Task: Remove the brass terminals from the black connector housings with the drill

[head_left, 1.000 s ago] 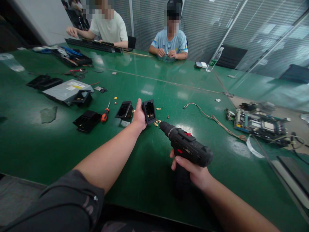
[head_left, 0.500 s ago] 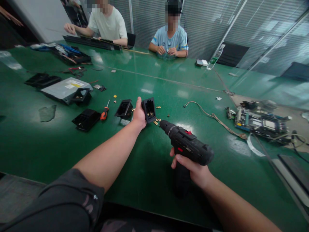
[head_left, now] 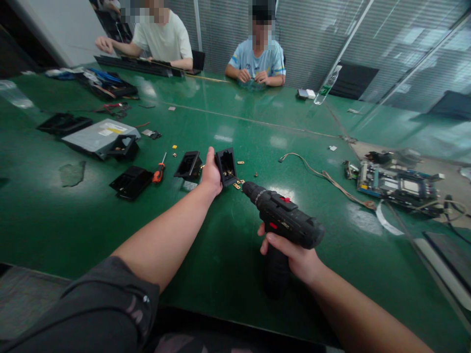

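My left hand (head_left: 212,175) grips a small black plastic box (head_left: 227,164) by its left side, its open face turned toward me with brassy bits inside. In my right hand (head_left: 290,252) is a black cordless drill (head_left: 285,215) with red switches, held by its handle. The drill's tip points at the box's lower right corner. Small brass plates (head_left: 237,185) lie on the table just below that corner. A similar black box (head_left: 188,165) stands left of my left hand, beside an orange-and-black screwdriver (head_left: 158,174) and a flat black part (head_left: 131,183).
A grey metal drive (head_left: 99,136) lies at the left, a circuit board (head_left: 399,184) at the right with a cable (head_left: 324,177) near it. Two people sit across the green table (head_left: 206,274). A plastic bottle (head_left: 327,86) stands at the far edge.
Almost nothing differs. The view has shifted very slightly, while both hands keep their holds on the black box and the drill.
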